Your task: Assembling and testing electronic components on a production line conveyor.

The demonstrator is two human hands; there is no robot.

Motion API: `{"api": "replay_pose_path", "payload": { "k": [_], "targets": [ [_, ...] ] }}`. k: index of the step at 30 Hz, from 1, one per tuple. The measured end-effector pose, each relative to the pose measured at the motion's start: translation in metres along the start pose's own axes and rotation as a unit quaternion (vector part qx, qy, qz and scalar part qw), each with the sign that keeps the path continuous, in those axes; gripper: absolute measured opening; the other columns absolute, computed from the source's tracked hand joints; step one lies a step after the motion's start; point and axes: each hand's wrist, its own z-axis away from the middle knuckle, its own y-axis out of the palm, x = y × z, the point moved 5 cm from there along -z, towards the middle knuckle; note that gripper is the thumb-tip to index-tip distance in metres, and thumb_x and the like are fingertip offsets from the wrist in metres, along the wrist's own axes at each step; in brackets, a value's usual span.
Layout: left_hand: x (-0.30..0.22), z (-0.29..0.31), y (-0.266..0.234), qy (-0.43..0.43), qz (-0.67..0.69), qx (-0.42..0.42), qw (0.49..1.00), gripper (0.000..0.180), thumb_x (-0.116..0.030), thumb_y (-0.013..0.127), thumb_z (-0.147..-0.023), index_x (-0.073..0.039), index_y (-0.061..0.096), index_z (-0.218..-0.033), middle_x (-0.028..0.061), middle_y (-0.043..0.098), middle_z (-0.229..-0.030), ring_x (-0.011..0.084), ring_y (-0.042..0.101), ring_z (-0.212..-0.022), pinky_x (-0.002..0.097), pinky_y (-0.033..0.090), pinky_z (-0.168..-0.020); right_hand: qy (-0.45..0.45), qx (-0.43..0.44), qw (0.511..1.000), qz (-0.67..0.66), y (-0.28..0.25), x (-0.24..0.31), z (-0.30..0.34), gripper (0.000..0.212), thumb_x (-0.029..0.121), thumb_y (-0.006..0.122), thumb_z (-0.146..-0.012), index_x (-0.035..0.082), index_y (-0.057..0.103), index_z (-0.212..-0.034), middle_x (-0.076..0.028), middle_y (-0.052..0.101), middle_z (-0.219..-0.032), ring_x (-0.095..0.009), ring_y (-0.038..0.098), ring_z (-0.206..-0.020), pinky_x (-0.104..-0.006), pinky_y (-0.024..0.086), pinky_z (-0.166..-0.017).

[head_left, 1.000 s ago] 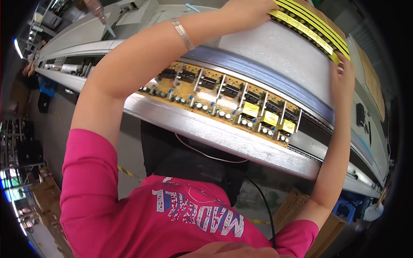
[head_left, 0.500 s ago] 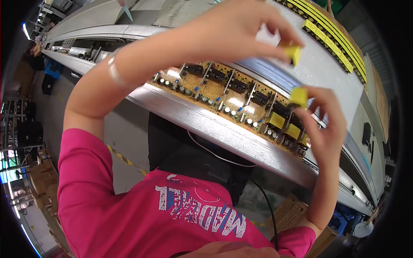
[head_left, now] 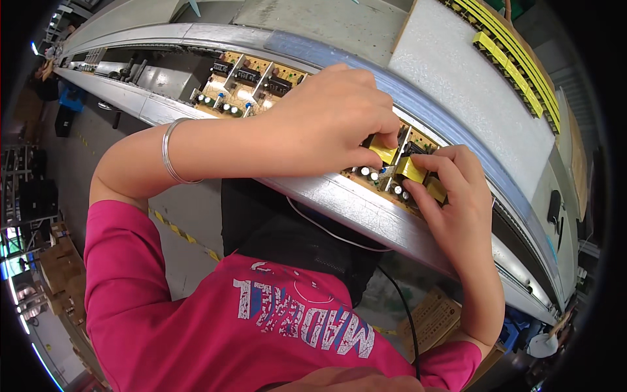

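Note:
My left hand [head_left: 349,121] reaches across the row of circuit boards [head_left: 261,85], its thumb and fingers pinching a yellow-wrapped transformer [head_left: 384,151] down at one board. Beside it, my right hand [head_left: 454,189] grips a second yellow transformer [head_left: 410,168] between thumb and fingers, over the neighbouring board. Both transformers are low against the boards; whether their pins are seated is hidden. Another yellow transformer [head_left: 436,190] sits on a board further right, partly behind my right fingers. Dark heatsinks and small round capacitors [head_left: 369,174] show on the boards.
A metal conveyor rail [head_left: 339,196] runs along the near side of the boards. Beyond the far rail lies a white foam sheet [head_left: 470,85], with rows of yellow transformers [head_left: 509,72] at its far right. A cardboard box [head_left: 431,320] stands below, at right.
Both hands have come down from above the line to the boards, each with its transformer, the left also moving nearer. The boards have slid a little to the right.

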Motion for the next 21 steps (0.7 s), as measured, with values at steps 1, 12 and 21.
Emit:
{"api": "replay_pose_path", "payload": {
  "k": [1,12,21],
  "targets": [
    [-0.002,0.000,0.002,0.002,-0.011,0.000,1.000,0.015,-0.017,0.081,-0.080,-0.014,0.071,-0.091,-0.0033,0.064,-0.085,0.0192,0.055,-0.086,0.0328,0.042,-0.085,0.004,0.001,1.000,0.007,-0.001,0.001,0.001,0.024,0.013,0.077,-0.082,0.004,0.071,-0.104,-0.007,0.062,-0.100,-0.023,0.059,-0.088,-0.0328,0.048,-0.077],
    [-0.001,-0.002,0.004,-0.018,-0.009,0.033,0.999,0.010,-0.018,0.077,-0.083,-0.015,0.070,-0.090,-0.0039,0.064,-0.089,0.0199,0.056,-0.089,0.0340,0.042,-0.086,-0.005,-0.008,0.999,0.043,-0.006,0.003,0.001,0.023,0.011,0.075,-0.083,0.004,0.072,-0.104,-0.007,0.061,-0.099,-0.025,0.059,-0.088,-0.0346,0.049,-0.077],
    [-0.010,-0.020,-0.003,0.047,-0.028,0.022,0.998,0.015,-0.021,0.076,-0.087,-0.012,0.073,-0.099,-0.0003,0.065,-0.099,0.0212,0.057,-0.089,0.0329,0.045,-0.083,-0.002,0.000,1.000,-0.012,-0.045,-0.017,-0.002,0.029,0.010,0.073,-0.085,0.002,0.072,-0.113,-0.009,0.065,-0.104,-0.023,0.059,-0.091,-0.0339,0.048,-0.081]
  ]
}}
